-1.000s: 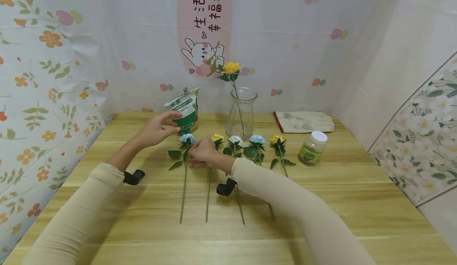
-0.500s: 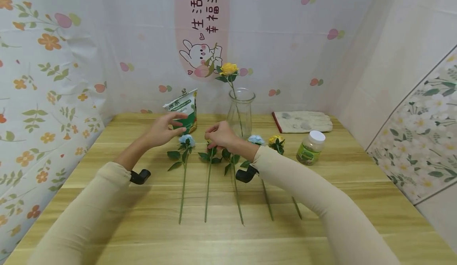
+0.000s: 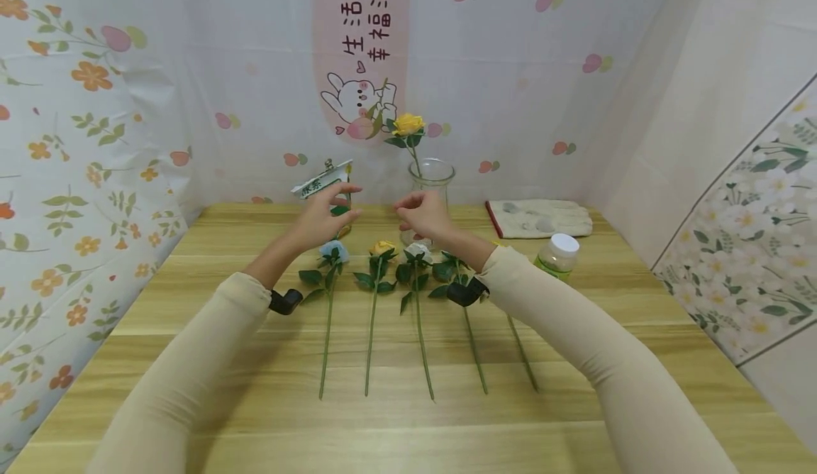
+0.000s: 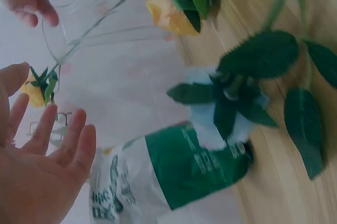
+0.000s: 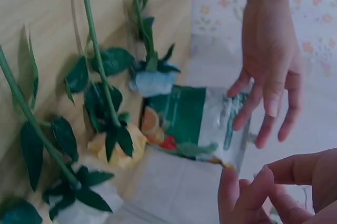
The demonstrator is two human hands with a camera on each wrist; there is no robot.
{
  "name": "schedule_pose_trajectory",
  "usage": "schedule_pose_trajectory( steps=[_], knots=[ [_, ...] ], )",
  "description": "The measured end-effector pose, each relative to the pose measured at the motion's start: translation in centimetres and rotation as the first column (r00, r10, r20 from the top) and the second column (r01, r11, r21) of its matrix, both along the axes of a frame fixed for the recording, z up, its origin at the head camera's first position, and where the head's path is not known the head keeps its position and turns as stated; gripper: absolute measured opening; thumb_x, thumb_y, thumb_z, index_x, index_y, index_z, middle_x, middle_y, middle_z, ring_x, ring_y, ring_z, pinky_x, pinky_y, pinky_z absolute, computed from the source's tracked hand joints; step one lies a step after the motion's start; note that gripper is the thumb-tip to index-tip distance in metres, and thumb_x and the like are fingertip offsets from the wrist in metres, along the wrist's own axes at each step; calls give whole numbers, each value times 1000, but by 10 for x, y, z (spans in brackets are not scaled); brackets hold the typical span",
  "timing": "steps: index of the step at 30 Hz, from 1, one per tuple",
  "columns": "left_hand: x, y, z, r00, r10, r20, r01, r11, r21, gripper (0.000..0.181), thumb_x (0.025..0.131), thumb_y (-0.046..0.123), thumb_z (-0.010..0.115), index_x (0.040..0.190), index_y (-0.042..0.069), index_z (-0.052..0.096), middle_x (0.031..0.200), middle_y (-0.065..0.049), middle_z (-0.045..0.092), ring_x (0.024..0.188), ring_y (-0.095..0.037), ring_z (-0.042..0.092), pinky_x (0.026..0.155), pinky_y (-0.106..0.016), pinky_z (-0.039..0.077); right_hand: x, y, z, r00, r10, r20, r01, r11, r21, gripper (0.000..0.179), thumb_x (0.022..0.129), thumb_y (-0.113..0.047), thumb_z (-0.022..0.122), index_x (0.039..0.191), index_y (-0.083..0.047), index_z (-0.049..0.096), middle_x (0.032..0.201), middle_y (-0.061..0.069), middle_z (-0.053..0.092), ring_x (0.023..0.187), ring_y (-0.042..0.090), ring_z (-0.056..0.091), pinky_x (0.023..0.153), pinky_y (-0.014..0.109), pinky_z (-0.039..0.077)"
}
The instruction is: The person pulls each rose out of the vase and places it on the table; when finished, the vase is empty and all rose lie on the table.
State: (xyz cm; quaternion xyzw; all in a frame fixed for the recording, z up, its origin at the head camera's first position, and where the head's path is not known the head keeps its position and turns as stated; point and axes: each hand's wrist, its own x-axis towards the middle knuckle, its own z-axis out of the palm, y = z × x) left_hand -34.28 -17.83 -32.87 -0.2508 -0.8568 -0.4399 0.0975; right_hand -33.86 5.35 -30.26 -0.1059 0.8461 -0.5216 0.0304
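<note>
My left hand (image 3: 324,215) is raised in front of the green-and-white bag (image 4: 195,166), hiding much of it in the head view. Its fingers are spread and hold nothing. Before the glass vase (image 3: 440,170), my right hand (image 3: 429,215) has loosely bent fingers with nothing between them. One yellow rose (image 3: 408,125) stands tilted in the vase. Several roses lie in a row with stems towards me: a blue rose (image 3: 333,252), a yellow rose (image 3: 382,247), a white rose (image 3: 418,251), and two more whose heads are largely hidden by my right hand and wrist.
A jar (image 3: 562,252) with a white lid stands right of the roses, partly behind my right sleeve. Pale work gloves (image 3: 539,218) lie at the back right of the wooden table (image 3: 357,438). A patterned curtain (image 3: 255,69) closes off the back.
My right hand has moved from the roses on the left, past the lying yellow rose, to the front of the vase. My left hand has shifted rightward and up across the bag.
</note>
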Motion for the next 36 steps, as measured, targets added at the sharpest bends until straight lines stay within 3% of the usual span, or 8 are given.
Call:
schedule_pose_trajectory(
  steps=[5, 11, 16, 22, 28, 36],
  knots=[
    [-8, 18, 0, 1000, 4, 9, -4, 1000, -18, 44, 98, 22, 65, 139, 11, 54, 147, -13, 48, 125, -37, 55, 87, -52, 53, -10, 11, 7, 997, -43, -58, 44, 999, 25, 15, 97, -15, 62, 102, -4, 73, 101, 12, 70, 78, 24, 70, 51, 30, 53],
    [-19, 37, -1, 1000, 6, 24, -6, 1000, -3, 46, 97, 25, 66, 140, 12, 54, 147, -11, 48, 125, -35, 55, 93, -51, 51, -22, 21, 18, 985, -66, -160, 73, 997, 39, 16, 96, -13, 61, 101, -3, 73, 100, 14, 70, 82, 30, 69, 49, 26, 51],
    [-29, 50, -5, 999, -4, 53, 6, 999, -45, 50, 98, 28, 66, 143, 14, 51, 150, -8, 47, 127, -33, 53, 99, -51, 48, -36, 29, 26, 955, -63, -289, 91, 992, 86, 19, 96, -10, 59, 104, -1, 73, 106, 15, 70, 87, 32, 69, 56, 25, 52],
    [-38, 63, -12, 998, -29, 59, 29, 1000, -7, 51, 97, 23, 67, 143, 9, 50, 149, -12, 48, 124, -36, 55, 102, -49, 46, -53, 34, 30, 913, -63, -404, 132, 981, 145, 19, 94, -6, 60, 106, 1, 74, 107, 17, 71, 99, 30, 65, 76, 37, 53],
    [-44, 74, -16, 993, -65, 96, 63, 998, 24, 50, 98, 18, 64, 144, 8, 47, 149, -15, 46, 125, -40, 53, 100, -49, 47, -62, 31, 33, 894, -39, -446, 144, 968, 205, 21, 94, -7, 59, 107, -1, 74, 106, 15, 71, 95, 30, 67, 78, 42, 55],
    [-49, 84, -21, 989, -84, 124, 79, 996, 47, 52, 98, 13, 64, 145, 3, 44, 149, -18, 45, 125, -44, 52, 104, -52, 43, -76, 29, 35, 910, 26, -414, 115, 943, 314, 24, 95, -7, 59, 115, 1, 70, 115, 18, 69, 106, 31, 65, 88, 43, 55]
  ],
)
